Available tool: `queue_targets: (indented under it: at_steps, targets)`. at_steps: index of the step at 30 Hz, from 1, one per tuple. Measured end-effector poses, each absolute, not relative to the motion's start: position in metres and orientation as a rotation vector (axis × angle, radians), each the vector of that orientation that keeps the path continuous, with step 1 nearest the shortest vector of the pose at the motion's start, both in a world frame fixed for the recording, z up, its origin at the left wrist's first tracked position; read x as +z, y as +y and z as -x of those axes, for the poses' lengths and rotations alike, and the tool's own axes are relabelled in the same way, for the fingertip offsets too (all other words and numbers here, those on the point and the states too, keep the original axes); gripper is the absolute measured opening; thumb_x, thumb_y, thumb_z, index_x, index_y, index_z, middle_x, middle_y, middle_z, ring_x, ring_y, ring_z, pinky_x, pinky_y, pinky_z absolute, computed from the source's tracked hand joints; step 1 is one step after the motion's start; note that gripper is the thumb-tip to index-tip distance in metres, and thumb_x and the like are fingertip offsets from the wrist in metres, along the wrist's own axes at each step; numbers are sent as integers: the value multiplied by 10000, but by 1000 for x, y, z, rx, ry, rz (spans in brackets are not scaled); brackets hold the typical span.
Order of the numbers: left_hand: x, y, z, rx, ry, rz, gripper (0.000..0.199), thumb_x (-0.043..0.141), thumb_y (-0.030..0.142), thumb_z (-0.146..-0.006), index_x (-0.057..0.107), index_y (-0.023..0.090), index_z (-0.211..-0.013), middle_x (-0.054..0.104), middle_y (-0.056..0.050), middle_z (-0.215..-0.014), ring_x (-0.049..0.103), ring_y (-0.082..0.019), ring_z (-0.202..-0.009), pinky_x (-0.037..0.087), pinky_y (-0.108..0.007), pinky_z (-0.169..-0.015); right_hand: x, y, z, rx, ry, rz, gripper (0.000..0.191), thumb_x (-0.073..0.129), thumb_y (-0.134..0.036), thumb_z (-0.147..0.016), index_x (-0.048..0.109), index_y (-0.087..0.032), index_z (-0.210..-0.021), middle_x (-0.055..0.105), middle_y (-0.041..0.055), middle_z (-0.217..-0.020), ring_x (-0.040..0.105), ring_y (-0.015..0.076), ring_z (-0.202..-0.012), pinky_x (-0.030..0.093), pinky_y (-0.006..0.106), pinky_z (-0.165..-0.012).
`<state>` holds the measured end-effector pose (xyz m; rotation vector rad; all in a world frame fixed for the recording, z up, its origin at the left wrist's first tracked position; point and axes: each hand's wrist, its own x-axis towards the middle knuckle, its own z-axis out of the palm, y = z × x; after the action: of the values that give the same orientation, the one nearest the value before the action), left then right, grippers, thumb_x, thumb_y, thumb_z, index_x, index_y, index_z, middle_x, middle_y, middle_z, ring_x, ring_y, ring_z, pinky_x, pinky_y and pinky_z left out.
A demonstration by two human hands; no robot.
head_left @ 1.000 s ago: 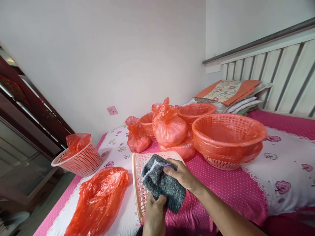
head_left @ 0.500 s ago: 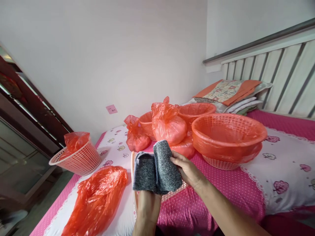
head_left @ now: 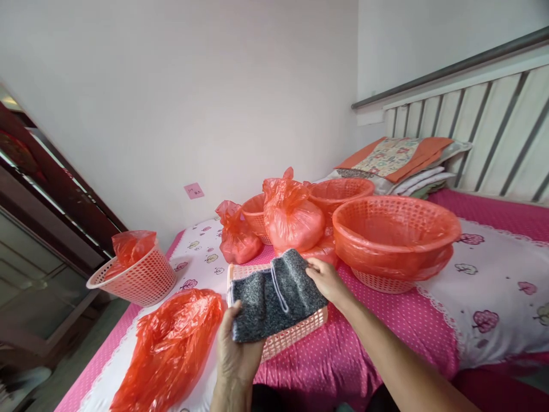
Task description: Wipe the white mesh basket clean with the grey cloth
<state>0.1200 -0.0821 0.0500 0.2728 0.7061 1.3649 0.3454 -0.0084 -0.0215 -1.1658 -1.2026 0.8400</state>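
Observation:
A dark grey, speckled cloth (head_left: 259, 306) with a pale hanging loop is stretched between my hands. My left hand (head_left: 238, 349) grips its left end from below, with the thumb on top. On the right end, my right hand (head_left: 323, 281) pinches the edge between thumb and fingers. Directly beneath the cloth stands a pink rectangular plastic basket (head_left: 295, 336), mostly covered by it, so its contents are hidden. Left of the basket, an orange-red plastic bag (head_left: 171, 349) lies crumpled on the bed.
A round pink basket (head_left: 148, 280) with a red bag inside stands at the left edge. Behind are filled red bags (head_left: 295, 220) and a large basket lined with red plastic (head_left: 397, 257). Folded bedding (head_left: 398, 160) lies by the white headboard (head_left: 493, 120).
The grey cloth has been opened from a folded shape into a wider strip. My left hand has moved left, with its thumb now on top; my right hand has shifted slightly right.

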Motion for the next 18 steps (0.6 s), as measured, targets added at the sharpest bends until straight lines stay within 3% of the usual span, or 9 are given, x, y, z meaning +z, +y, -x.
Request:
queue_targets:
  at_steps: [3, 6, 9, 13, 18]
  targets:
    - [49, -77, -129, 1346, 929, -296, 213, 609, -1, -817, 769, 116, -893, 848, -98, -759, 775, -191, -610, 684, -408, -820, -16, -17, -336, 380, -1307, 1316, 314, 582, -215, -841, 681, -174, -1136, 711, 144, -1101, 652, 300, -1072, 501, 504, -1015]
    - [47, -76, -137, 1377, 919, -358, 210, 603, 52, -888, 776, 152, -953, 844, -76, -764, 804, -195, -686, 692, -373, -809, -4, -37, -316, 92, -1440, 1294, 194, 606, -264, -926, 649, -190, -1101, 664, 147, -1103, 604, 309, -1118, 479, 497, -1041]
    - [41, -78, -140, 1413, 836, -444, 240, 695, 110, -857, 790, 244, -1033, 849, -31, -810, 826, -205, -803, 692, -351, -819, 0, -48, -295, 185, -1526, 1374, 240, 710, -320, -898, 626, -200, -1089, 664, 94, -975, 642, 271, -954, 520, 417, -900]
    - [36, -79, -138, 1431, 807, -496, 219, 736, 178, -852, 806, 295, -1024, 855, -26, -854, 829, -222, -892, 691, -349, -830, -12, -41, -286, 364, -1566, 1530, 278, 665, -141, -823, 627, -204, -1090, 622, -6, -739, 604, 189, -674, 457, 325, -689]
    - [40, -79, -136, 1390, 856, -402, 189, 660, 229, -933, 811, 279, -1035, 861, -45, -856, 829, -221, -938, 689, -356, -858, -14, -29, -319, 282, -1483, 1476, 198, 547, -76, -750, 603, -228, -863, 610, -7, -697, 588, 168, -639, 416, 293, -626]
